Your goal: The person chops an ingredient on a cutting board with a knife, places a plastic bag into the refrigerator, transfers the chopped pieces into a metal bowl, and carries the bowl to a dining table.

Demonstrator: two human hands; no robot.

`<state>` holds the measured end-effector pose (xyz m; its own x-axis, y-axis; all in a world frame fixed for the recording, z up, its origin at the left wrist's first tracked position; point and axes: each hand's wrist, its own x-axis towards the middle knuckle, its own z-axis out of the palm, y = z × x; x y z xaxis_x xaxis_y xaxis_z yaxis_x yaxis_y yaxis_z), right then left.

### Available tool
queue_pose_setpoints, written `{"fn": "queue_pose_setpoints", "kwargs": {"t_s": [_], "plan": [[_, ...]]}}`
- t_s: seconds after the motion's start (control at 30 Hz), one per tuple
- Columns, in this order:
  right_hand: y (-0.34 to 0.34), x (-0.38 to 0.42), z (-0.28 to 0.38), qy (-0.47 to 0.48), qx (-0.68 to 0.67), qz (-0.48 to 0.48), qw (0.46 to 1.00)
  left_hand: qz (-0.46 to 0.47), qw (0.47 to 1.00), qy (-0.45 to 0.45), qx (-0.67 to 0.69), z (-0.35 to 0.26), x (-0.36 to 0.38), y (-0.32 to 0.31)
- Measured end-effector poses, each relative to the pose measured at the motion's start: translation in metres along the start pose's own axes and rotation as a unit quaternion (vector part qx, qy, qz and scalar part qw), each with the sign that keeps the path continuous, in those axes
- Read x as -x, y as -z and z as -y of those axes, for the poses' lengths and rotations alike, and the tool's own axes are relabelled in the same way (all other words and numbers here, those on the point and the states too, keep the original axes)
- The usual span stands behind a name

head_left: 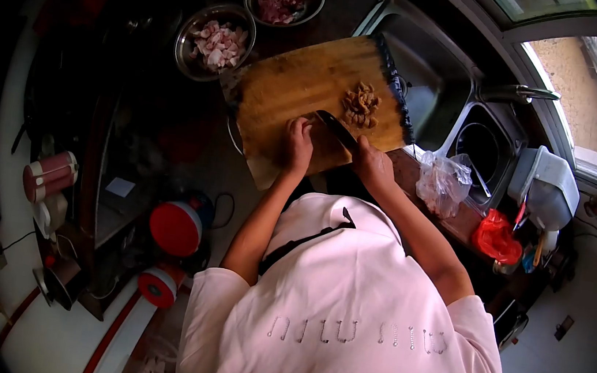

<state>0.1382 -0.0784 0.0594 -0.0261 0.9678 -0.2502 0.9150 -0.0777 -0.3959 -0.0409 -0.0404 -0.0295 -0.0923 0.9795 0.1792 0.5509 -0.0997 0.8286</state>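
Note:
A wooden cutting board (288, 86) lies in front of me, with a small heap of brown pieces (361, 105) on its right part. My right hand (373, 161) is closed round the handle of a dark-bladed knife (336, 128), whose blade points up and left over the board. On the board's near left part rests my left hand (298, 144), fingers bent and pressed together near the knife tip. Whatever lies under those fingers is too small or hidden to name.
Two metal bowls with pink meat pieces, one nearer (180, 46) and one farther (320, 5), stand beyond the board. At the right are a metal sink (430, 61), a clear plastic bag (443, 182) and a red bag (497, 236). A red round-topped container (175, 228) stands lower left.

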Motion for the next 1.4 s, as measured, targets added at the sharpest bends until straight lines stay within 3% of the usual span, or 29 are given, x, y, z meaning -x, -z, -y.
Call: {"fn": "queue_pose_setpoints", "kwargs": {"t_s": [0.13, 0.27, 0.37, 0.47, 0.57, 0.7, 0.8, 1.0, 1.1, 1.2, 1.3, 1.4], "plan": [[0.007, 0.006, 0.0, 0.003, -0.013, -0.022, 1.0, 0.069, 0.994, -0.046, 0.069, -0.009, -0.009, 0.0], [0.011, 0.008, 0.015, 0.023, -0.016, -0.02, 0.999, 0.063, 0.996, -0.047, -0.046, -0.036, -0.009, 0.008], [0.011, 0.003, 0.024, -0.019, 0.012, 0.04, 0.999, 0.041, 0.996, -0.052, -0.06, 0.001, 0.003, -0.011], [-0.01, -0.026, 0.034, -0.032, -0.003, 0.018, 0.999, 0.103, 0.994, 0.002, -0.034, -0.013, -0.008, 0.003], [-0.032, -0.052, 0.029, 0.013, -0.034, -0.037, 0.999, 0.134, 0.989, -0.032, -0.061, -0.02, -0.012, 0.009], [-0.014, -0.025, 0.017, 0.015, -0.01, 0.015, 1.0, 0.059, 0.997, -0.052, -0.009, -0.006, -0.001, 0.002], [0.005, -0.006, 0.012, -0.017, 0.009, 0.033, 0.999, 0.024, 1.0, -0.007, 0.007, -0.015, 0.001, 0.006], [0.004, 0.003, 0.025, 0.005, 0.025, 0.047, 0.999, 0.067, 0.997, 0.0, -0.044, -0.007, 0.009, 0.01], [-0.018, -0.015, 0.031, 0.041, -0.001, -0.007, 0.999, 0.029, 0.996, -0.016, -0.083, 0.005, 0.013, 0.0], [-0.024, -0.042, 0.036, 0.07, -0.002, -0.002, 0.998, 0.116, 0.989, -0.039, -0.087, 0.009, 0.008, 0.003], [-0.022, -0.039, 0.024, 0.048, 0.011, 0.008, 0.999, 0.072, 0.997, -0.012, 0.02, -0.009, 0.004, 0.012], [-0.001, -0.008, 0.009, 0.03, 0.009, 0.02, 0.999, 0.039, 0.999, -0.035, 0.009, -0.002, 0.007, 0.009]]}}
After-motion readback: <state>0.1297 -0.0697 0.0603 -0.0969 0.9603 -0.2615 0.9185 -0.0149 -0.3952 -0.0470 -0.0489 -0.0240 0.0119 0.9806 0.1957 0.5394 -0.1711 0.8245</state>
